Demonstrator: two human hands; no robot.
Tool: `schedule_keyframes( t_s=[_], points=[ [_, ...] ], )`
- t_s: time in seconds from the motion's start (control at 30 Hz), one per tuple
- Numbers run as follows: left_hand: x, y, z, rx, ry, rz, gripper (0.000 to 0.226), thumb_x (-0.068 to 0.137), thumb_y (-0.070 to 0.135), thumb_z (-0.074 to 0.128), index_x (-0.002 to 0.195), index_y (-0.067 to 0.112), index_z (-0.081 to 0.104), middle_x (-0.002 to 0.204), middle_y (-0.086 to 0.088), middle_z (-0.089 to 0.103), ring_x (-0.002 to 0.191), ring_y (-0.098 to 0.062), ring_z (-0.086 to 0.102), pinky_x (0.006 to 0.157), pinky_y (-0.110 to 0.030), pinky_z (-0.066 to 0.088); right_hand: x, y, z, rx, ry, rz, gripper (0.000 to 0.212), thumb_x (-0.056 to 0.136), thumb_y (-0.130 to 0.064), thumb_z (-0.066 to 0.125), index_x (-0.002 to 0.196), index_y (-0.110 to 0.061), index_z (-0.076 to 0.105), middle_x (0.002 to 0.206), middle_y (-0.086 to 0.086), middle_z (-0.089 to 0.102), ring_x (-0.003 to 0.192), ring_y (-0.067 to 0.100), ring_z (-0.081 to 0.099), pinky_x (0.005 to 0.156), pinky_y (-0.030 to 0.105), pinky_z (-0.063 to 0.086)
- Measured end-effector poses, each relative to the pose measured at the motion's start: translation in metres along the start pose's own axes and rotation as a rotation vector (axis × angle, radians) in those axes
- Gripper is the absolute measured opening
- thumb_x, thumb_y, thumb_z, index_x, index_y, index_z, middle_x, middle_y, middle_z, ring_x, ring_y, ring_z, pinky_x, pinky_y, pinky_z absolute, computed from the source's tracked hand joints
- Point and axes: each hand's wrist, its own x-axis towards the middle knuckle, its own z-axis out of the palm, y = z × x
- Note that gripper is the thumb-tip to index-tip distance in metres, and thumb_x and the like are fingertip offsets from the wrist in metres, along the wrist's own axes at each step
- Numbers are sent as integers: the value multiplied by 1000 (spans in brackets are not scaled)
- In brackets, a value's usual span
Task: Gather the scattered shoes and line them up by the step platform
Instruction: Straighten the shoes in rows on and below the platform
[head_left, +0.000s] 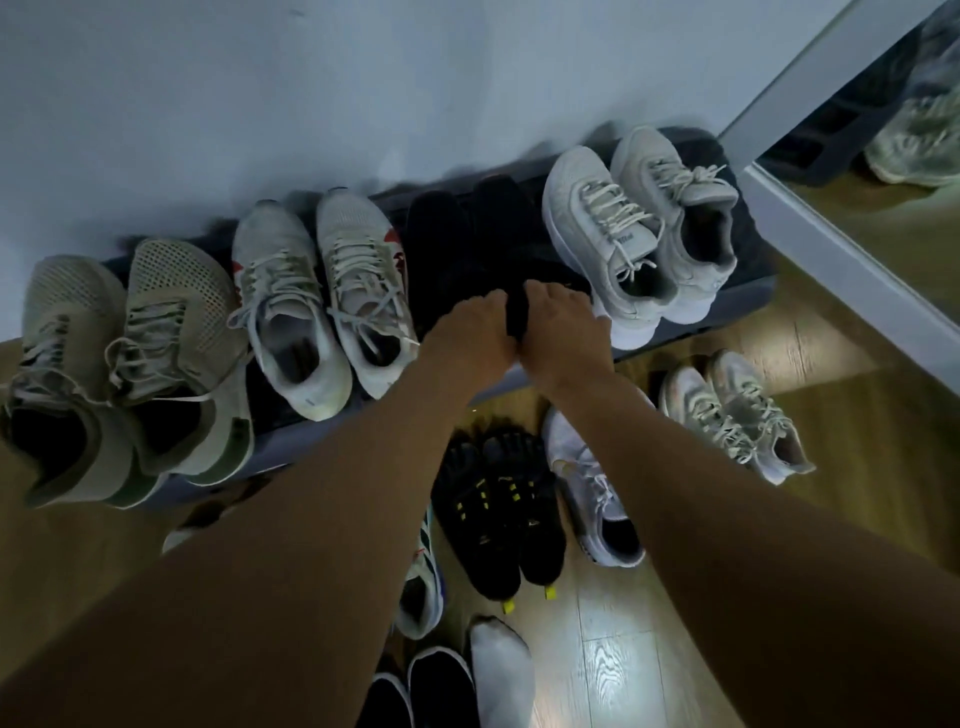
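Now | left hand, right hand grip black shoes | dark, detail unclear

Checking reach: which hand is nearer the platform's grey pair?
Right. The right hand is just left of the grey pair; the left hand farther left, both gripping black shoes.

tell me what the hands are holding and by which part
The pair of black shoes on the step platform: left hand and right hand each grip one at its heel end.
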Motion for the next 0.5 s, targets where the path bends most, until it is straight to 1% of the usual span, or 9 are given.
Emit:
schedule_keyframes(
  t_s=[0.03,0.1,0.13,0.2,0.27,0.37,0.43,0.5],
  points=[
    [6,2,7,29,-49,-34,29,91,23,55,116,11,47,100,-11,58,82,-28,57,67,-37,46,2,8,2,-24,-67,6,37,91,-14,50,128,-14,43,130,6,49,128,30,38,96,49,37],
    [13,0,18,82,-79,-79,25,92,25,54,112,10,49,96,-12,58,76,-27,55,64,-35,44,5,20,6,-72,-131,-24,30,92,-8,48,122,-10,46,125,10,51,125,30,40,94,46,40],
    [14,-2,21,118,-67,-85,22,92,23,54,110,10,52,97,-13,59,77,-27,56,65,-36,46,7,24,7,-90,-131,-61,27,91,-5,47,118,-7,48,121,12,53,121,31,42,90,41,41],
    [16,-7,25,205,-14,-88,18,93,19,54,110,12,56,99,-12,61,81,-29,58,67,-38,48,13,24,8,-94,-111,-138,24,91,-1,45,113,-4,52,114,16,58,114,34,48,79,35,38],
    [15,-9,26,258,16,-85,19,94,15,52,112,13,58,100,-12,61,85,-30,60,66,-36,44,18,18,7,-28,-96,-179,25,90,0,42,109,-3,57,108,18,62,107,36,55,74,36,39],
    [8,-5,28,272,1,-99,24,95,14,50,118,13,56,106,-13,61,92,-32,60,68,-36,42,15,16,7,44,-128,-208,26,90,-3,42,110,-5,59,108,18,63,103,36,58,73,37,41],
    [-1,4,25,269,-11,-121,25,94,18,49,119,14,54,109,-12,61,95,-32,60,70,-37,44,7,20,4,37,-151,-227,27,90,-3,42,114,-5,55,113,17,61,107,36,56,74,38,40],
    [-10,19,18,279,10,-138,24,94,21,48,117,15,51,112,-11,59,96,-32,59,74,-40,47,-5,27,-6,16,-146,-256,31,89,-2,44,119,-6,52,117,15,58,111,36,53,78,40,42]
  ],
)
